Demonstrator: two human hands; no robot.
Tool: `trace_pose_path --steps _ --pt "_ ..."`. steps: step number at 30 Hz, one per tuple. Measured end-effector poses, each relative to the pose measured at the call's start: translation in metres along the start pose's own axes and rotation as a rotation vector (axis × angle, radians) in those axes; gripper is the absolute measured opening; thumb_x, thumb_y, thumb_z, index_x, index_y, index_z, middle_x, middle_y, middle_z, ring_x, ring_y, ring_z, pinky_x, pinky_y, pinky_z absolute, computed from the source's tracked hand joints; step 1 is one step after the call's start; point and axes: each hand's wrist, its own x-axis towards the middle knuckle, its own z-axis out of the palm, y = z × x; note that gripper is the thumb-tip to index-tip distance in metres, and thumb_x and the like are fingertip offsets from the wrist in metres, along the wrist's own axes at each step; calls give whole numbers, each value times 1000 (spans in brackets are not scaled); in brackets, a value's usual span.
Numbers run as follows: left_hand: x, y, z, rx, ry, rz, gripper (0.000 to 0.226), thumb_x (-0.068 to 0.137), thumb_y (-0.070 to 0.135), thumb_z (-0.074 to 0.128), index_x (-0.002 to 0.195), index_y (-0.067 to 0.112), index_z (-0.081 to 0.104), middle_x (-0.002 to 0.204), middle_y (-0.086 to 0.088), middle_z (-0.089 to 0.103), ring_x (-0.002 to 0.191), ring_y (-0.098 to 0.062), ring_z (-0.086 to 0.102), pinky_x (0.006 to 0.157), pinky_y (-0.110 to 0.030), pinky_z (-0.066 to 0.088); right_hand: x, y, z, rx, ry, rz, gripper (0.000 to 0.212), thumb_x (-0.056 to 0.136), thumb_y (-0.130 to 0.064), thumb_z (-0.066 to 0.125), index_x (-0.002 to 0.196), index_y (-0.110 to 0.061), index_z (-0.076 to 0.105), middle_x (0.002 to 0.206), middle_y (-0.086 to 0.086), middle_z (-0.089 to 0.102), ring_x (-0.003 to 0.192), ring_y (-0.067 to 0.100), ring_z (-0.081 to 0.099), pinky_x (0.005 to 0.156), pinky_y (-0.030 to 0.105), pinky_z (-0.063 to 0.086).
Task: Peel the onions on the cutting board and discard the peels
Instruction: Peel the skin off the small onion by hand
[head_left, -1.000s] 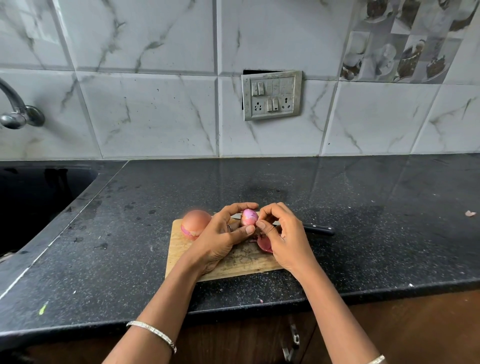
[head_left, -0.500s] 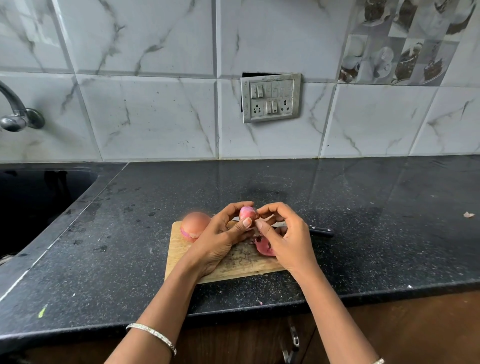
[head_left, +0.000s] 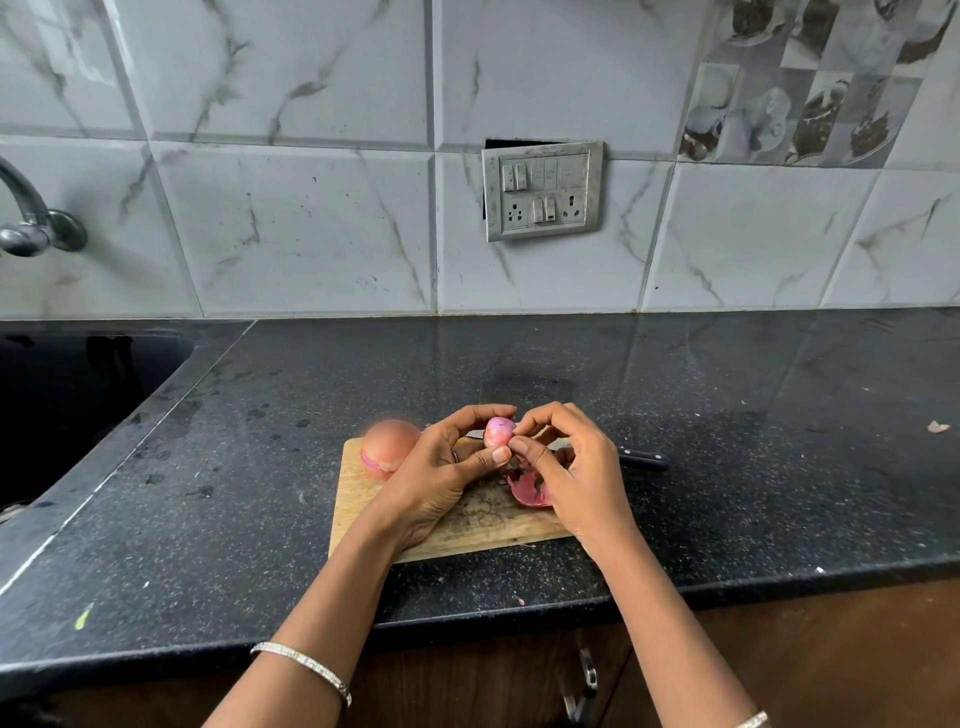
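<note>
Black counter under the cutting board (head_left: 363, 499), my left hand (head_left: 441, 478) grips a small onion (head_left: 500, 432) while my right hand (head_left: 571, 467) pinches its skin, peels (head_left: 530, 492) at four o'clock undiscarded, big onion (head_left: 390, 448) at nine o'clock unpeeled.

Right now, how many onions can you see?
2: a small onion held between both hands above the cutting board, and a bigger onion on the board's far-left corner. Hands may hide others.

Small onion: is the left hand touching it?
Touching. The head view shows the left hand gripping the small onion, index finger curled over it and thumb pressed beneath.
</note>
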Motion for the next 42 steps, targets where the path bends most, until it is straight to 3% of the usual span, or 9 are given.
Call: trace_pose_path --steps 7,16,21,24,30,33,37,40,42 --pt "0 -2 -1 28 2 4 44 90 -2 70 132 8 61 122 -18 71 117 -35 67 102 -42 54 0 3 1 -26 -75 14 9 90 -12 74 87 -19 68 93 -8 61 89 13 59 81 17 43" --pt "1 -2 1 -69 38 -1 37 95 10 67 131 7 61 126 -22 68 115 -33 68 96 -36 57 1 8 5 -39 -131 13 13 97 -11 65 91 -21 61 101 -8 52 97 11 56 85 24 45" --pt "6 -7 -1 -105 84 -18 34 100 15 61 133 7 61 133 -21 63 118 -33 68 97 -38 58 -1 6 2 -62 -9 25 9 98 -11 62 94 -17 59 95 -7 59 90 11 58 77 20 44" --pt "6 -7 -1 -108 90 -16 36 99 15 61 134 8 59 133 -20 63 117 -34 68 99 -40 57 -3 3 0 -35 57 68 12 94 -9 68 91 -19 62 86 -12 65 86 9 64 73 14 45" --pt "4 -4 1 -83 92 3 37 98 10 62 135 7 57 132 -14 65 122 -27 66 100 -38 56 -4 2 0 -5 120 107 12 84 -12 81 81 -18 71 78 -13 73 75 5 69 65 16 51" --pt "2 -4 1 -62 109 2 39 95 5 66 132 6 55 129 -10 68 117 -23 67 98 -39 58 -3 5 0 -43 145 109 19 79 -9 84 73 -15 67 77 -10 69 71 4 65 64 12 46" --pt "2 -3 0 -25 128 8 47 88 -5 71 127 5 48 122 -5 69 103 -21 71 88 -33 60 -2 6 1 0 74 177 22 79 -1 82 76 -20 70 76 -12 71 72 5 67 64 20 51" --pt "1 -4 1 -22 127 1 50 85 -11 72 122 7 44 107 1 71 91 -17 72 80 -29 60 -2 4 0 35 22 167 13 86 -12 78 90 -24 76 85 -15 75 81 7 70 70 21 54" --pt "1 -5 1 43 133 24 55 83 -12 73 125 6 43 114 -3 64 88 -18 70 79 -30 60 -3 1 0 86 13 176 10 88 -22 78 97 -24 78 88 -15 76 85 7 72 74 22 55"
